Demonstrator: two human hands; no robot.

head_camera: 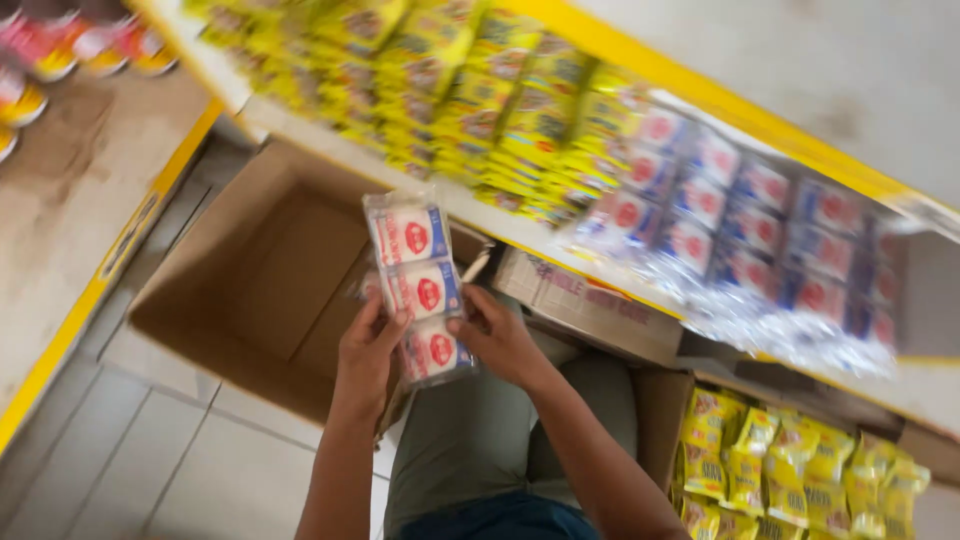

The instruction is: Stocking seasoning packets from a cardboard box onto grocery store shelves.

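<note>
Head view: left hand (365, 345) raised, forearm rising from 6 o'clock, fingers curled around lower left edge of clear plastic strip of white packets with red-and-blue labels (418, 288). Right hand (495, 335) at 3 o'clock of strip, fingers closed on its lower right edge, forearm angling toward 5 o'clock. Strip upright, above open brown cardboard box (255, 275). Yellow-edged shelf (700, 95) at 1 o'clock holds yellow packets (480, 95).

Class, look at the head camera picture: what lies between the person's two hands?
In the head view, a clear multipack of white, red and blue packets lies between the left hand and right hand; both grip its lower part.
</note>
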